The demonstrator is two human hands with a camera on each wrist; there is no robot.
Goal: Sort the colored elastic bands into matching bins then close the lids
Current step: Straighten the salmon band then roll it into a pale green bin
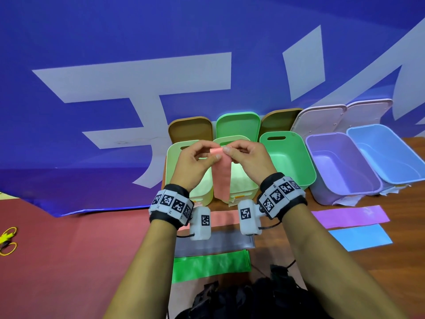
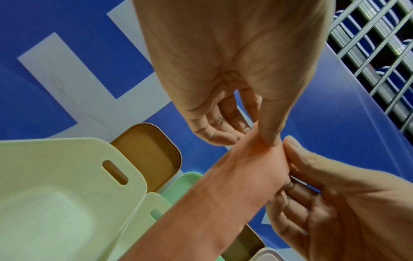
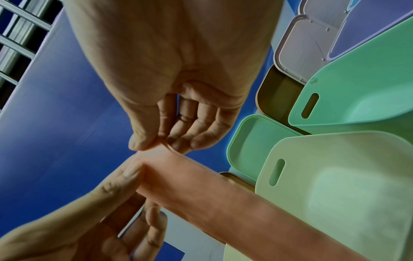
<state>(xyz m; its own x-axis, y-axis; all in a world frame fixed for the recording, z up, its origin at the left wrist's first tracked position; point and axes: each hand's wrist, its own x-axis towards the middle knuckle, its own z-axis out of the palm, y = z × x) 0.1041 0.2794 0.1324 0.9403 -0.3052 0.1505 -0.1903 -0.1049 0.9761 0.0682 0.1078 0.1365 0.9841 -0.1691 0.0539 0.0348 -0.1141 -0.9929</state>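
Overhead, pink band [image 1: 222,173] pinched, apparently both hands.

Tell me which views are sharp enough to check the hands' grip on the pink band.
Head view: sharp centre, pink band clear, edges bowed. Left wrist view: left hand near and soft, bins smeared. Right wrist view: dim, right hand soft, pinch readable.

Your head camera looks forward and down over both forearms at the tabletop [image 1: 345,284]. Each wrist camera sits close under its palm, facing along the fingers [image 2: 225,121]. All three share the pink band [image 1: 222,178] and pale bins [image 1: 202,189].
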